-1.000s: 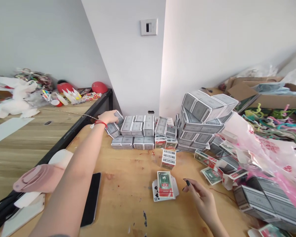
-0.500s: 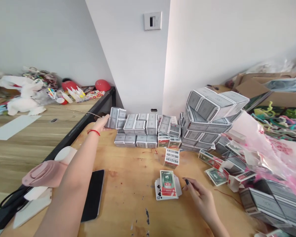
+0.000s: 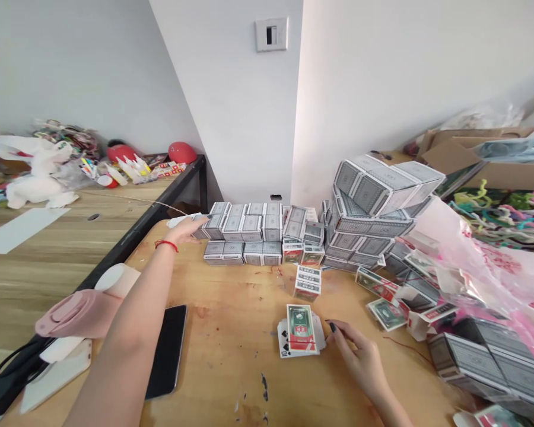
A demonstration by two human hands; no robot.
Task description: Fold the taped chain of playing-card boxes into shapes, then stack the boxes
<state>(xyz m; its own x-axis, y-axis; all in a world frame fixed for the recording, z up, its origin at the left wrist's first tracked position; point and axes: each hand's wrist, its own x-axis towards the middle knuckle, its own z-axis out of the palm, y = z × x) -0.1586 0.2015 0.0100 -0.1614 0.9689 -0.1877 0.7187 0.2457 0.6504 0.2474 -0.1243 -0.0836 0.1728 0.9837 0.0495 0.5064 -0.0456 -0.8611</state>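
Note:
My left hand (image 3: 184, 229) reaches far across the wooden table (image 3: 231, 320). Its fingers lie stretched out against the left end of a grey card box (image 3: 214, 226), which sits on the top layer of a two-layer row of grey boxes (image 3: 249, 237). My right hand (image 3: 356, 351) rests on the table close by, fingers loosely apart and holding nothing. Its dark-nailed fingertips are just right of a small pile of playing cards (image 3: 300, 338) with a green-and-red pack on top.
A short stack of card packs (image 3: 307, 282) stands behind the pile. Big grey cartons (image 3: 374, 207) are heaped at the right, beside loose packs (image 3: 385, 313) and a pink plastic bag (image 3: 476, 261). A black phone (image 3: 165, 356) and a pink device (image 3: 82, 313) lie at the left.
My left hand carried a grey box from the row's left end onto the top layer and set it down. The right hand barely moved.

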